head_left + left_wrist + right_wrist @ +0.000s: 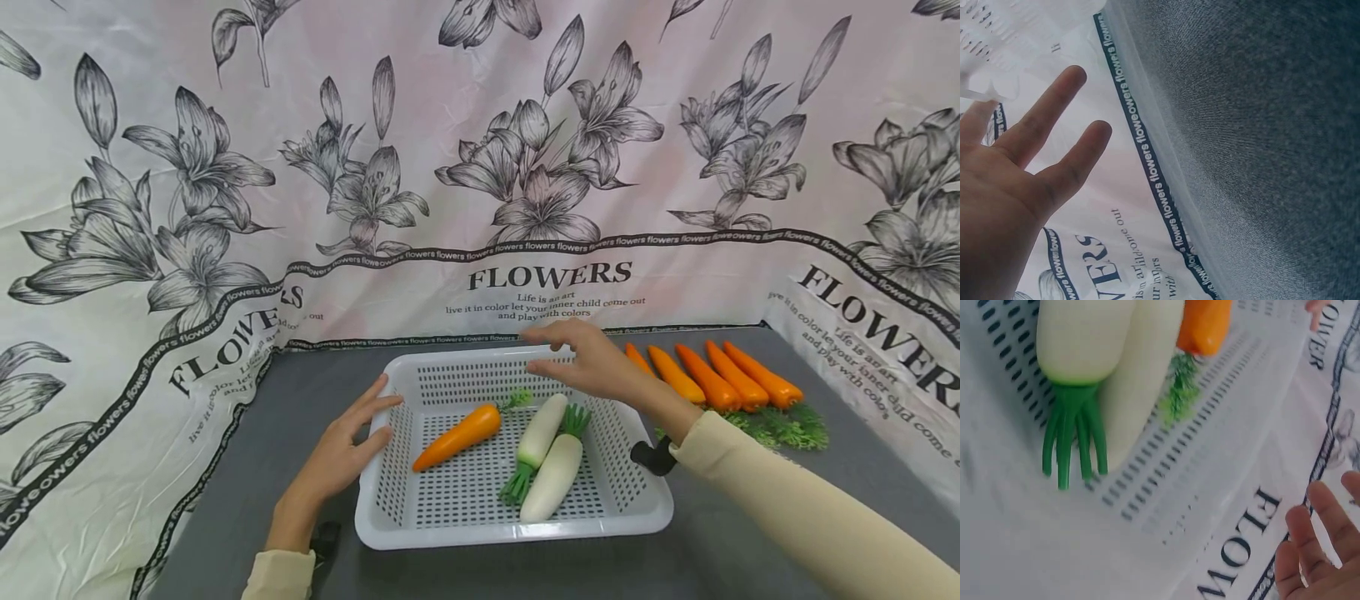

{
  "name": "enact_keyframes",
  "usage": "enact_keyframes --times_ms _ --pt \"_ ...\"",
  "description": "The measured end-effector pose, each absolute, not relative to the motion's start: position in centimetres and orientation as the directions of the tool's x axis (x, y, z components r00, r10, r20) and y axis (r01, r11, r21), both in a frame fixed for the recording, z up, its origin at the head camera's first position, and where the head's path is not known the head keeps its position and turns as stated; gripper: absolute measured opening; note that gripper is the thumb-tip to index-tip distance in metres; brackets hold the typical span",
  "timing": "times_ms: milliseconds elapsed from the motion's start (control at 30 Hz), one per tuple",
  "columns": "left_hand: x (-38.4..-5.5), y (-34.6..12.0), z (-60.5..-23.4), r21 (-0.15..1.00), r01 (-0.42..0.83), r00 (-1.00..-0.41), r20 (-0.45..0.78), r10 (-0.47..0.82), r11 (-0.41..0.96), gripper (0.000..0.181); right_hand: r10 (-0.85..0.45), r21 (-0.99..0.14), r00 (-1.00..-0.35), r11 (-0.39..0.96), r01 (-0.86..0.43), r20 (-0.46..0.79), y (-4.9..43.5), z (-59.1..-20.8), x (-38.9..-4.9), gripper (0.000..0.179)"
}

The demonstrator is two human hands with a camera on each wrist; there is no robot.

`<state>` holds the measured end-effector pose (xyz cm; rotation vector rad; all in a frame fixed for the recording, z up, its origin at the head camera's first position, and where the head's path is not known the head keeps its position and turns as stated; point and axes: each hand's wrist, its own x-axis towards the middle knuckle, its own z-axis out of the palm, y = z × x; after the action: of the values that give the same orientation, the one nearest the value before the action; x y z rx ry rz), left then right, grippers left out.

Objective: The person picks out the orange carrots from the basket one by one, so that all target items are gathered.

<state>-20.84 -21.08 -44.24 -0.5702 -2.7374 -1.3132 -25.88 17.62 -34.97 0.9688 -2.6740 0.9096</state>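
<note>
A white perforated plastic basket [517, 535] sits in front of me, holding an orange carrot [459, 437] with a green top and two white radishes [553, 477] with green stems. At the basket's left rim is my left hand [337, 450], its fingers extended and some seeming to touch the rim. My right hand [588, 362] hovers over the far right part of the basket, thumb and fingers apart, with nothing between them. In the right wrist view, its fingers [1313, 544] look loosely extended, away from the radish [1085, 344] and the carrot [1205, 325].
Several orange carrots [712, 379] with leafy green tops [780, 427] lie in a row right of the basket, partly behind my right forearm. The dark grey tabletop [247, 492] ends at a flower-printed cloth [555, 292] on the back and both sides.
</note>
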Motion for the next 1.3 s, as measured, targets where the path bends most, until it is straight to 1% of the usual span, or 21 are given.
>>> enact_keyframes --times_ms 200,367,667,967,1167,1300 --pt "-21.0 -21.1 -44.2 0.742 0.357 -0.927 0.206 0.313 0.567 0.044 -0.595 -0.538 -0.769 0.579 -0.612 0.235 15.6 -36.4 -26.0 0.05" --pt "-21.1 -21.1 -44.3 0.744 0.361 -0.926 0.213 0.313 0.562 0.044 -0.647 -0.554 -0.741 0.555 -0.62 0.181 14.5 -37.7 -26.1 0.051" --pt "-21.1 -21.2 -44.3 0.751 0.356 -0.927 0.207 0.313 0.557 0.044 -0.716 -0.548 -0.681 0.513 -0.661 0.152 12.9 -39.9 -26.8 0.047" --pt "-21.0 -21.1 -44.2 0.751 0.353 -0.928 0.205 0.311 0.558 0.044 -0.752 -0.513 -0.651 0.521 -0.682 0.102 11.6 -40.8 -27.2 0.046" --pt "-21.1 -21.2 -44.3 0.749 0.356 -0.928 0.211 0.307 0.559 0.044 -0.755 -0.509 -0.653 0.537 -0.673 0.067 11.1 -41.3 -27.4 0.046" --pt "-21.1 -21.2 -44.4 0.748 0.351 -0.93 0.207 0.305 0.563 0.043 -0.756 -0.481 -0.652 0.553 -0.68 0.051 11.1 -41.7 -27.4 0.047"
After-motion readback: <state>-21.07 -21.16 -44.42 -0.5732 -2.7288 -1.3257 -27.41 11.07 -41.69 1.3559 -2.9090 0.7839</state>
